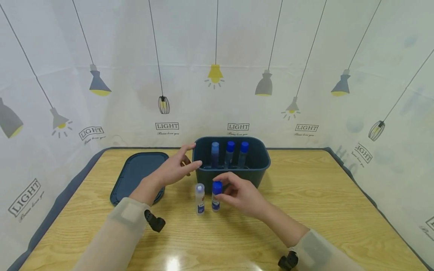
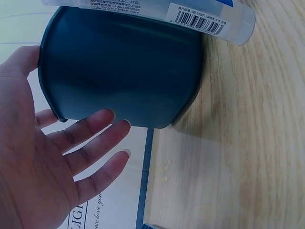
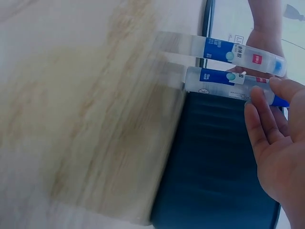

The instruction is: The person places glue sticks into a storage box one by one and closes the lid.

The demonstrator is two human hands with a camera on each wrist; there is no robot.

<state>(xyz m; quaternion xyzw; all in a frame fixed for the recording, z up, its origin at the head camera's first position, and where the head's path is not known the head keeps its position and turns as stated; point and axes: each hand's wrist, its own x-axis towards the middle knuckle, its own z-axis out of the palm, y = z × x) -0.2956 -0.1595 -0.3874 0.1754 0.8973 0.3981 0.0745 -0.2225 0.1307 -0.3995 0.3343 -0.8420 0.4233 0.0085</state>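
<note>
My right hand (image 1: 242, 194) pinches an upright clear glue bottle (image 1: 216, 205) with a blue cap, thumb and fingers near its top. Just left of it stands a second glue bottle (image 1: 200, 201), whose cap is see-through. Both are in front of a dark blue-green bin (image 1: 234, 174). Inside the bin, three bottles (image 1: 229, 152) with blue tops stand in a row, their lower parts partly hidden. At the bin's left end is my left hand (image 1: 173, 167), thumb and index finger spread against the rim and the other fingers loosely bent. The left wrist view shows its palm (image 2: 28, 157) beside the bin wall.
A dark blue-green lid (image 1: 140, 167) lies flat on the wooden table (image 1: 322, 195), left of the bin and partly under my left forearm. Behind the table hangs a white cloth (image 1: 190, 82) printed with lamps. Black wrist cameras (image 1: 154, 221) sit on both sleeves.
</note>
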